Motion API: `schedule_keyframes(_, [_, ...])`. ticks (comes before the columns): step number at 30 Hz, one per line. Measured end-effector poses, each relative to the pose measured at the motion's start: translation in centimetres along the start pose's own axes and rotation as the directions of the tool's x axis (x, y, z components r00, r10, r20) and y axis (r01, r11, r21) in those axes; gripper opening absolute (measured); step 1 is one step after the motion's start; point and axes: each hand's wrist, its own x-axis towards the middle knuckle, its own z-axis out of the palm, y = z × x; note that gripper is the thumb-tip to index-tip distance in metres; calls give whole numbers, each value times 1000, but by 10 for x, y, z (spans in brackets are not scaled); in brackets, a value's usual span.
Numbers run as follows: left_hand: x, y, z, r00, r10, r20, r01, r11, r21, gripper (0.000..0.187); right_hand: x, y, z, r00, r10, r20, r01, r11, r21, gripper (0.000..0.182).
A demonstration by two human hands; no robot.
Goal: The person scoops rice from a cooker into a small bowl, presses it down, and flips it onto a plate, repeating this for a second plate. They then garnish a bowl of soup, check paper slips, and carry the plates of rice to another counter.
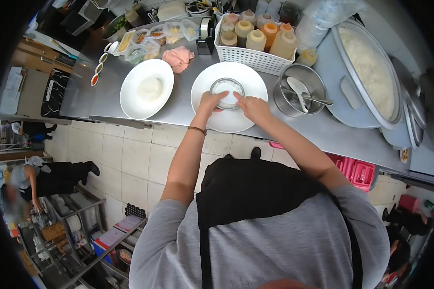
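A round metal-rimmed mold (227,82) with white contents sits over the white plate (205,76) at the counter's middle. My left hand (210,102) grips the mold's left side, thumb on the white surface inside. My right hand (252,107) is at its right side, thumb and finger pressed at the edge. To the left, another white plate (130,98) holds a round mound of rice (150,89). A metal pot (284,101) with a white spoon (300,88) in it stands right of my right hand.
A white basket of sauce bottles (253,58) stands behind the plates. A large rice container (371,77) fills the right. A pink cloth (178,59), bagged ingredients (152,45) and small sauce cups (99,68) lie back left. Another person (58,176) stands at lower left.
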Motion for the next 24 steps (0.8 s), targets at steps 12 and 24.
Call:
schedule_keyframes(12, [11, -6, 4, 991, 11, -133, 5, 993, 121, 61, 30, -9, -13, 922, 37, 386, 14, 992, -128, 35])
schedule_keyframes(24, [-5, -5, -16, 955, -156, 253, 267, 825, -497, 73, 37, 8, -50, 985, 104, 135, -99, 994, -43, 35])
